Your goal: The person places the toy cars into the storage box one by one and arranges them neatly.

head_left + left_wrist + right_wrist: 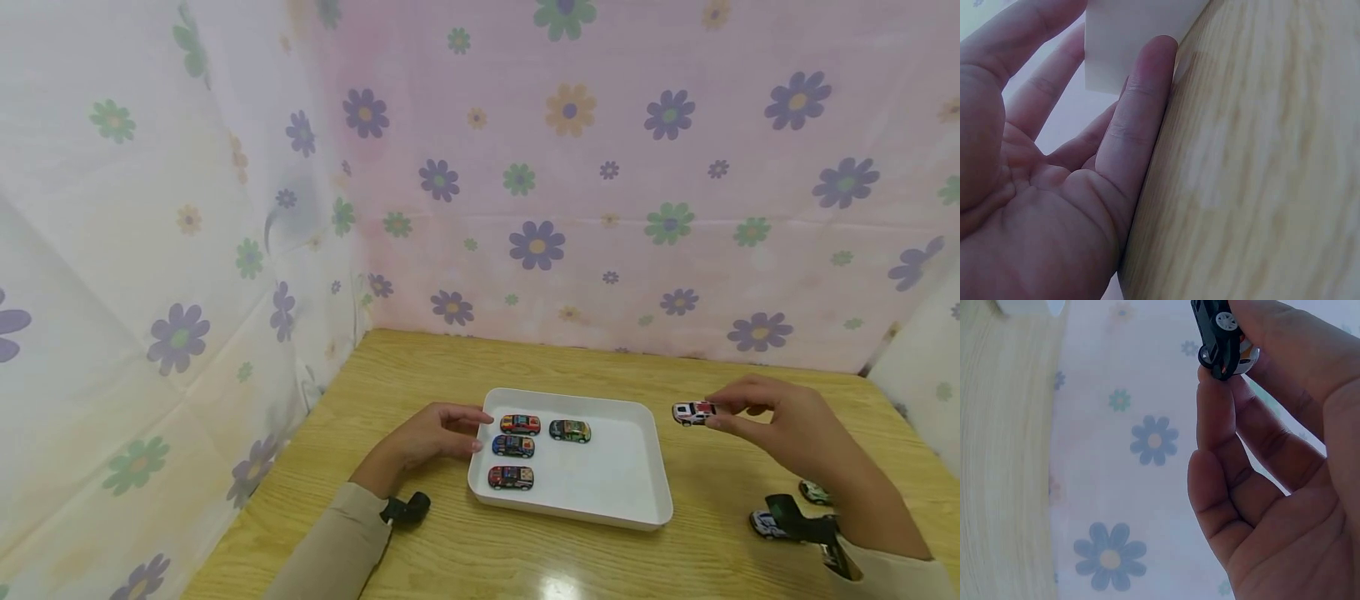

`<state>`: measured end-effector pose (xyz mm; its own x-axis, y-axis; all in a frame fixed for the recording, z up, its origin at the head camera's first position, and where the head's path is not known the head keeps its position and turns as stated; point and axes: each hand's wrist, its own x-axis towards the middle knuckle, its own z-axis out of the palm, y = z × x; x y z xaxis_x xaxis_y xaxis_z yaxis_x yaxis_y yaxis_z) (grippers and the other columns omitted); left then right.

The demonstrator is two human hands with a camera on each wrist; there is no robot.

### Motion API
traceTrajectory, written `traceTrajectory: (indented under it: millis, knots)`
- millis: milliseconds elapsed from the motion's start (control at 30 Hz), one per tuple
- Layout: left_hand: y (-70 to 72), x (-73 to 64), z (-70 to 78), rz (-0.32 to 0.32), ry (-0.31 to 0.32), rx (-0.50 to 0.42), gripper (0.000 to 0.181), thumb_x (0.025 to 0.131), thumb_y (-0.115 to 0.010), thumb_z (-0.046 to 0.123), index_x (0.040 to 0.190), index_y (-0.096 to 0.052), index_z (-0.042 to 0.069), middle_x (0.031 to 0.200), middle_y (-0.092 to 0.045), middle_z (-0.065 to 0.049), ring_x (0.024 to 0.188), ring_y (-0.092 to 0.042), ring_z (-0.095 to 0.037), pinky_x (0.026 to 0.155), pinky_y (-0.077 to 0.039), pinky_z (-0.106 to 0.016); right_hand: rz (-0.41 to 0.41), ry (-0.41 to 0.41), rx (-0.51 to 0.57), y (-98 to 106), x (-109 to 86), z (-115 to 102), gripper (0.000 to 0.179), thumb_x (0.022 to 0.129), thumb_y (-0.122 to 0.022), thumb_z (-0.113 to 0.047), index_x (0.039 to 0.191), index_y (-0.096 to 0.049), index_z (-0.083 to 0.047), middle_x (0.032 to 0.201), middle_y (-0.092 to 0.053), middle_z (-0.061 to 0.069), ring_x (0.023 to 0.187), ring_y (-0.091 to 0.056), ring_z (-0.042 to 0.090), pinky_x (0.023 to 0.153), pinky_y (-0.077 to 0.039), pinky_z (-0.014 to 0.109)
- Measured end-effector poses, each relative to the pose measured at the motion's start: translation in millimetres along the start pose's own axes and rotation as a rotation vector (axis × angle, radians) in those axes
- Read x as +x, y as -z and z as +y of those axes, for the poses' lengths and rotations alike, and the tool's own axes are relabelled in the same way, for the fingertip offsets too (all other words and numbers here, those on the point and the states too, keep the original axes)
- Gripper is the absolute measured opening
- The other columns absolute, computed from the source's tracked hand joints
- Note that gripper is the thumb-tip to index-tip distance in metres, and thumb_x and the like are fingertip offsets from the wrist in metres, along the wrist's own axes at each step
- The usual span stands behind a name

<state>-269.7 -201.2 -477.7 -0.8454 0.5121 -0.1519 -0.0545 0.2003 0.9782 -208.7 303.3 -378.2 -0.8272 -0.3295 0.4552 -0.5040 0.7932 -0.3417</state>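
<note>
Between thumb and fingers my right hand (780,412) pinches a white and red toy car (693,412), held up to the right of the white tray (600,512). In the right wrist view the toy car (1217,337) shows its dark underside and wheels. My left hand (435,433) rests on the table at the tray's left rim, fingers loosely extended. Inside the tray, a red and yellow car (521,425), a blue car (513,447) and a dark red car (512,477) line the left side. A green and black car (570,431) stands right of them.
On the wooden table (600,558), under the right forearm, are a blue and white toy car (767,524) and a green one (814,492), both partly covered by the wrist camera (798,521). Flowered cloth (570,275) hangs behind and at the left.
</note>
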Motion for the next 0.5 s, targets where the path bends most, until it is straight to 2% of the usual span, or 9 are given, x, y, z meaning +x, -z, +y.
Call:
traceTrajectory:
  millis: [200,500]
  knots:
    - [0.1,2.3,-0.8,-0.003,0.002,-0.003,0.047,0.088,-0.083,0.014,0.134,-0.07,0.012,0.147,-0.06,-0.007,0.129,-0.062,-0.025,0.098,-0.059,-0.036,0.055,0.057,0.018,-7,11.7,-9,0.024,0.085,-0.087,-0.024,0.105,-0.078,-0.035,0.096,-0.069,-0.019,0.083,-0.06,-0.006,0.072,-0.047,0.012]
    - [3.0,2.7,-5.5,-0.002,-0.016,0.015,0.048,0.088,-0.083,0.015,0.134,-0.07,0.011,0.154,-0.053,-0.008,0.133,-0.059,-0.027,0.098,-0.059,-0.037,0.066,0.075,0.055,-19,30.0,-25,0.02,0.086,-0.086,-0.023,0.103,-0.08,-0.029,0.092,-0.072,-0.018,0.081,-0.062,-0.005,0.07,-0.056,0.022]
